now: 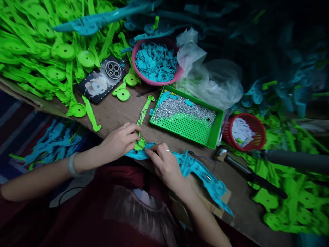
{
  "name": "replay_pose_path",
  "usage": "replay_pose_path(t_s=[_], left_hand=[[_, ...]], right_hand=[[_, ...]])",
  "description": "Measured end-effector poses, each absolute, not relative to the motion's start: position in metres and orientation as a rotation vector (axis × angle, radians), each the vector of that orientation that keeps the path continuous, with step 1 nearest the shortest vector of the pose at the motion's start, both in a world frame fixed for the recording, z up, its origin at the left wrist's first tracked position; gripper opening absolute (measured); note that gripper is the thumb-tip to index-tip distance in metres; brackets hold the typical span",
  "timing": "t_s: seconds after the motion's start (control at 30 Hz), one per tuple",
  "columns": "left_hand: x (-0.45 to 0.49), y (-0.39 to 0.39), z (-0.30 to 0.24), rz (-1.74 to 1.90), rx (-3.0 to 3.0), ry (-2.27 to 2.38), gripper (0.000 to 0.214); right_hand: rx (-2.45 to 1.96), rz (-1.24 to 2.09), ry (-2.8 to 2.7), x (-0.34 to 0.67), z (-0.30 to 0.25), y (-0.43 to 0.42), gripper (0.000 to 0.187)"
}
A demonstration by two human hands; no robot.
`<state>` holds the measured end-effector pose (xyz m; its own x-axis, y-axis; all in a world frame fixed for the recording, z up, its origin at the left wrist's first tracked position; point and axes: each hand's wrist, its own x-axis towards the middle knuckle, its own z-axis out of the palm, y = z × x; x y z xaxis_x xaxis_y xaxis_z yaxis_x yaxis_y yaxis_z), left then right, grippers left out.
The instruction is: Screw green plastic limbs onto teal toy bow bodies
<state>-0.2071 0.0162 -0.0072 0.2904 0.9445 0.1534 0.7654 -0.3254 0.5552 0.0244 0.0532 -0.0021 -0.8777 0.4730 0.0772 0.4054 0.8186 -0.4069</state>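
Observation:
My left hand [120, 140] is closed in a pinch on the round end of a long green plastic part [143, 116] that lies on the brown table [115, 111]. My right hand [164, 163] presses its fingers onto a blue plastic part [197, 169] lying along the table's near edge; the green part's round end sits on the blue part's left end. Both hands meet at that joint.
A green tray [216, 132] with small metal screws stands behind my hands. A pink bowl [154, 81] holds blue bits, a red basket [254, 125] sits at the right. A phone [102, 79], heaps of green parts [38, 51] and a screwdriver [246, 173] lie around.

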Motion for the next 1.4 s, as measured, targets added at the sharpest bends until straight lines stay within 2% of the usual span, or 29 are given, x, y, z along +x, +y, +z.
replay_pose_path(t_s=[0.27,0.43,0.87,1.03,1.17,1.4], left_hand=[[-0.205,0.018,0.0,0.531,2.326,1.595,0.016],[-0.208,0.017,-0.003,0.532,2.334,1.564,0.018],[-0.216,0.018,-0.003,0.571,2.328,1.543,0.019],[-0.231,0.016,-0.001,0.542,2.335,1.582,0.02],[-0.236,0.015,0.003,0.528,2.349,1.594,0.018],[-0.198,0.0,0.011,0.634,2.409,1.757,0.025]], right_hand=[[-0.662,0.489,-2.912,0.021,0.002,0.053,0.021],[-0.584,0.535,-2.839,0.03,-0.003,0.059,0.032],[-0.53,0.43,-2.83,0.035,0.0,0.067,0.027],[-0.531,0.47,-2.816,0.017,-0.004,0.077,0.031],[-0.548,0.494,-2.783,0.009,-0.007,0.083,0.027],[-0.538,0.372,-2.878,0.007,-0.01,0.081,0.026]])
